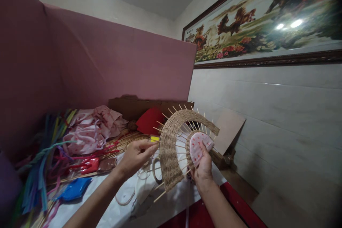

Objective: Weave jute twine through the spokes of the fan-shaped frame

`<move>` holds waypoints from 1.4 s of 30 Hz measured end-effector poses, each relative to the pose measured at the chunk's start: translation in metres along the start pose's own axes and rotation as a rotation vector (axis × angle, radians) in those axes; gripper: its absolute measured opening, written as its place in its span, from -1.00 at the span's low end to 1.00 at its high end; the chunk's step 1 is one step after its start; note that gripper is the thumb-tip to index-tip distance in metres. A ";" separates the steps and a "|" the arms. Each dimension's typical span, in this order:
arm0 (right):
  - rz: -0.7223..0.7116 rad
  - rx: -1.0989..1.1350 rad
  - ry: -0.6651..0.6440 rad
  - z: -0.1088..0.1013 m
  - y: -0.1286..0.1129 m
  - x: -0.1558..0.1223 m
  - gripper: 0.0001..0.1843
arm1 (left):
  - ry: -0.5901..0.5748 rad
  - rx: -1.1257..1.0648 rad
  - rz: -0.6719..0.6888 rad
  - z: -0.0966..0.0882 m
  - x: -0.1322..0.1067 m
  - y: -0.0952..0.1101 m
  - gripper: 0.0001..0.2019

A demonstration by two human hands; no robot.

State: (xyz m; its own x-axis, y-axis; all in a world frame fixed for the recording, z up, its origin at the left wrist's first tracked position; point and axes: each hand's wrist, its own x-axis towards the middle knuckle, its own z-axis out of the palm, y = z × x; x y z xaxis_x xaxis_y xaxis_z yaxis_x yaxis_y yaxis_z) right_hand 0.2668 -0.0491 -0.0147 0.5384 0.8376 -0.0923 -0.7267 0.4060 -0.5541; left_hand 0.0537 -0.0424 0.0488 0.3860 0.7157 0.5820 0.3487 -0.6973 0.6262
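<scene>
A woven fan (171, 149) of brown twisted cord on thin wooden sticks stands tilted above the table. Bare stick tips poke out all around its curved outer edge. At its inner end sits a half-round piece of pale pink dotted fabric (199, 145), bordered by a narrow woven band. My right hand (204, 165) grips the fan there, thumb over the fabric. At the fan's left edge, my left hand (140, 153) is closed in a pinch beside the stick tips; what lies between its fingertips is too small to tell. Loose cord (125, 199) curls on the white table cover below.
Left on the table (107, 203) lie crumpled pink dotted cloth (93, 128), colourful fuzzy stems (44, 164), a blue packet (74, 188) and a red packet (89, 165). A roll of tape (156, 171) is behind the fan. Pink panels (120, 60) rise behind; a tiled wall (280, 114) stands right.
</scene>
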 end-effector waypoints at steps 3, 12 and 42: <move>-0.021 -0.023 0.041 0.001 -0.001 -0.001 -0.55 | 0.001 0.247 0.061 0.001 -0.002 0.005 -0.73; -0.071 -0.042 0.032 0.004 -0.001 -0.002 -0.56 | 0.045 0.797 0.154 0.010 -0.007 0.012 -0.80; 0.021 0.011 0.070 0.000 -0.005 0.000 -0.58 | 0.151 0.627 0.416 0.014 -0.009 0.007 -0.80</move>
State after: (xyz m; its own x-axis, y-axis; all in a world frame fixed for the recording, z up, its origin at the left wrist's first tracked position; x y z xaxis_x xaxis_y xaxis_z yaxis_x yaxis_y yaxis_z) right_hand 0.2701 -0.0514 -0.0125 0.5511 0.8186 -0.1620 -0.7429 0.3930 -0.5419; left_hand 0.0645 -0.0543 0.0411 0.4867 0.3556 0.7979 0.6369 -0.7696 -0.0455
